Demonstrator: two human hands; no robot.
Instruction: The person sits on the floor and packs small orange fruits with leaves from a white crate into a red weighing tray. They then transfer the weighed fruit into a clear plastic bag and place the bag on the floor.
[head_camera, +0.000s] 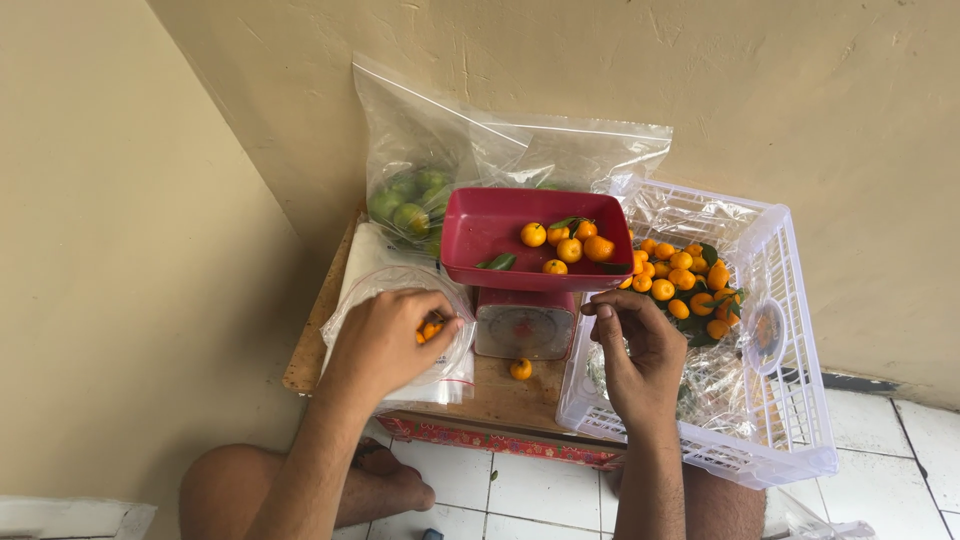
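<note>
My left hand (385, 343) rests on a clear plastic bag (352, 300) and its fingers close on a small orange fruit (430, 329) at the bag's mouth. My right hand (640, 355) hovers with fingers curled just below the red tray (480, 235), over the white crate's near-left corner; it holds nothing I can see. The red tray sits on a small kitchen scale (525, 328) and holds several small oranges (568, 244) with a few green leaves. One loose orange (520, 369) lies on the wooden board in front of the scale.
A white plastic crate (790, 330) lined with clear film holds several oranges with leaves (685, 285). A zip bag of green fruits (410, 205) leans on the beige wall. The wooden board (500, 395) stands on a tiled floor; my knees are below.
</note>
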